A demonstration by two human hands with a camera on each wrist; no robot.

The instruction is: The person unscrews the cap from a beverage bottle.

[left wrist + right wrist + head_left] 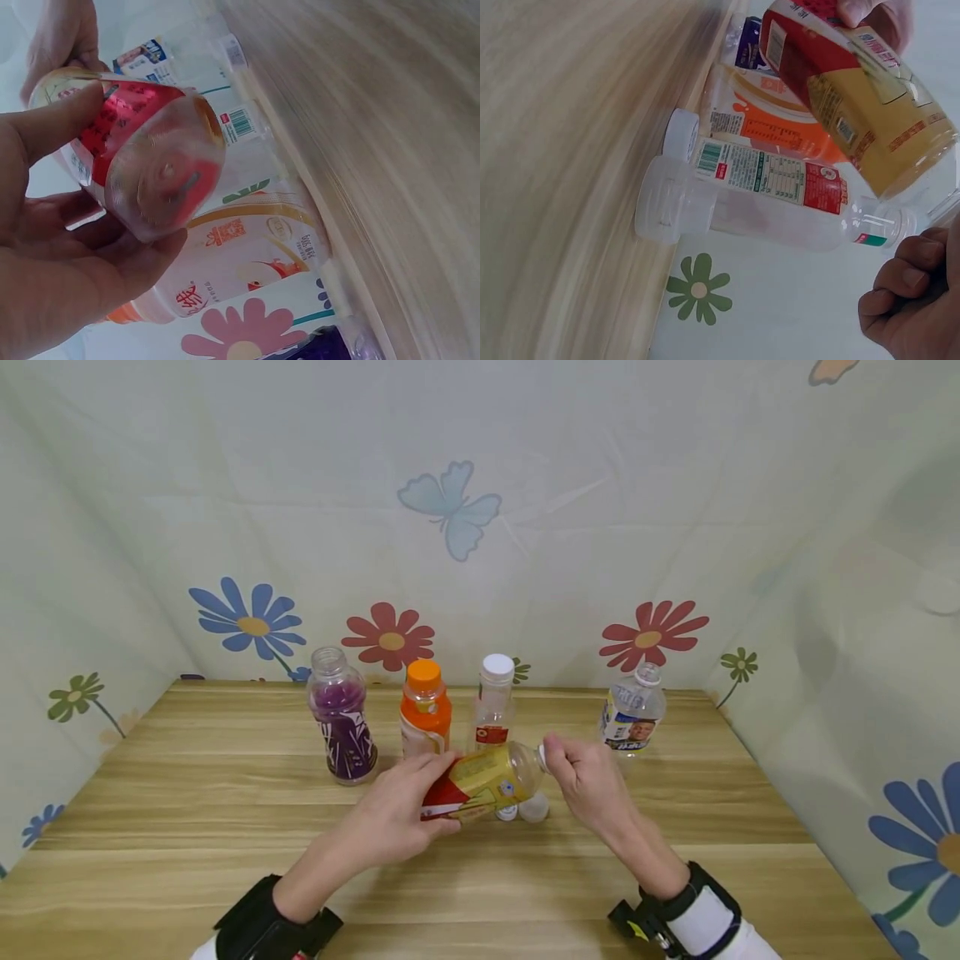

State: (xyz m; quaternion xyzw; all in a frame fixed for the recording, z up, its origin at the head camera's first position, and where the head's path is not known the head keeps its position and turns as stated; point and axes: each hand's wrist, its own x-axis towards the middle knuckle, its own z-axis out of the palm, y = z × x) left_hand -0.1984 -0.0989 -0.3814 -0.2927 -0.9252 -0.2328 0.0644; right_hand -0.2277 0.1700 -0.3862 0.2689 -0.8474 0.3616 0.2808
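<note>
A clear plastic bottle (491,781) with a yellow and red label lies tilted in the air above the table, its neck toward the right. My left hand (397,810) grips it round the lower body; in the left wrist view the bottle's base (169,176) faces the camera, between thumb and fingers. At the neck, my right hand (592,781) has its fingers curled round the white cap (542,758), which is mostly covered. Below the bottle, a white cap (681,135) and a translucent cap (658,199) lie loose on the table.
Behind stand an uncapped purple bottle (341,718), an orange-capped bottle (425,714), a clear bottle (495,702) with a white cap and, farther right, an uncapped clear bottle (633,710) with a blue label. A flowered cloth (525,593) hangs behind the wooden table (187,827).
</note>
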